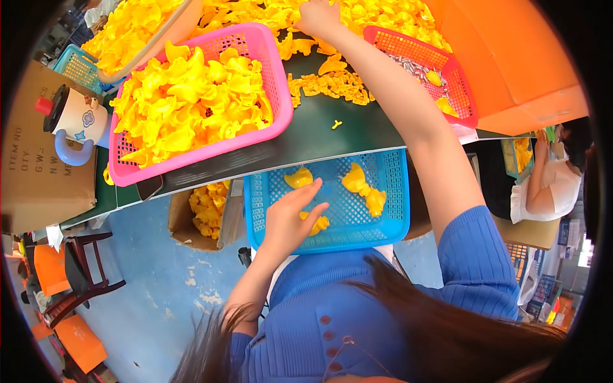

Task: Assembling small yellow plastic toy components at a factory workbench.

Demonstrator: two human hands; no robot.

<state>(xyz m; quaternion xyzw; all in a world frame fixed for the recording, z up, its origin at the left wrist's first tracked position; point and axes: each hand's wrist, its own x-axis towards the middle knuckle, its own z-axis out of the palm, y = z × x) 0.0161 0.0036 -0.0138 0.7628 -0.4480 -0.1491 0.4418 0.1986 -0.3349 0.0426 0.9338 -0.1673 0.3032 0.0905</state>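
Observation:
My left hand (288, 223) is over the near left part of a blue plastic basket (391, 233) at my lap. Its fingers are spread and it holds nothing. Several yellow molded plastic pieces (374, 202) lie in this basket, one of them just beyond my left fingertips and another beside my thumb. My right arm stretches across the dark green table (377, 127). At its end my right hand (320, 18) reaches to the heap of yellow plastic pieces (402, 19) at the far side. Its fingertips are partly hidden, so I cannot see whether they grip a piece.
A pink basket (284, 105) heaped with yellow pieces stands at the left. Small yellow parts (335, 86) lie mid-table. A red basket (469, 105) holds small metal parts. Orange box (511, 64) at right, cup (80, 118) at left. Under the table is a cardboard box (185, 233).

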